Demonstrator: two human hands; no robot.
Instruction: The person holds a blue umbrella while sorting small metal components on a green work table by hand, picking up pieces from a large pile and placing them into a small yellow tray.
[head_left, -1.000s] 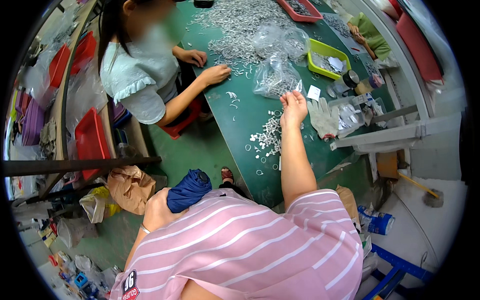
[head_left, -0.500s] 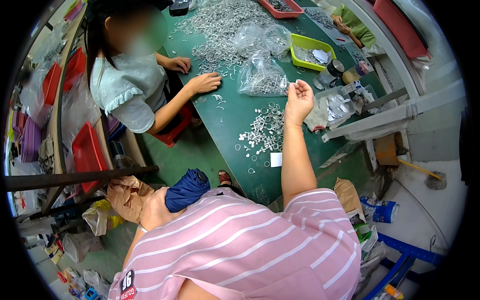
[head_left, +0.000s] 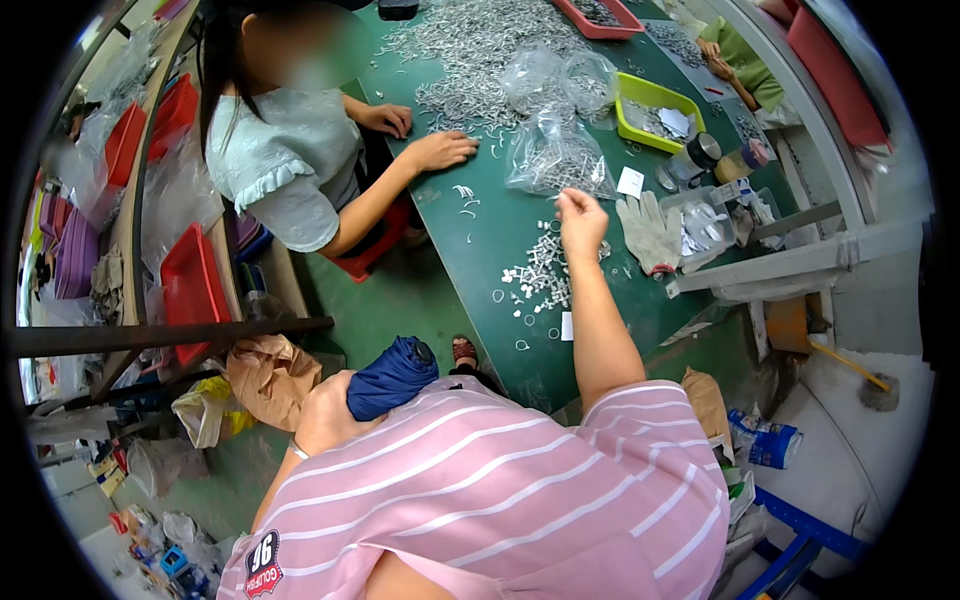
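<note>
Small silvery metal parts [head_left: 542, 270] lie in a loose cluster on the green table [head_left: 480, 240], a little right of the frame's centre, and the right hand [head_left: 582, 222] hangs just above the cluster's upper edge with fingers drawn narrow together, pinched as if on a piece too small to make out. The step in hand looks like picking or sorting single parts out of this cluster; the next move would call for a fine pinch and a short carry, since the pieces lie close and some touch. The left hand [head_left: 325, 412] sits low in the frame, left of centre, closed around a folded dark blue umbrella [head_left: 392, 378] held against the striped shirt, so it is not free to help. Toward the top of the frame lies a far bigger heap of silvery parts [head_left: 470, 50], with clear plastic bags of parts [head_left: 550, 150] between it and the cluster. Just right of the reaching hand lies a pair of grey work gloves [head_left: 650, 232], and beyond them a yellow-green tray [head_left: 655, 112]. A seated person's hand [head_left: 440, 150] rests on the table at the upper left, well apart. The table's near edge curves just below the cluster, so parts nudged downward could drop off; open room lies to the cluster's left.
</note>
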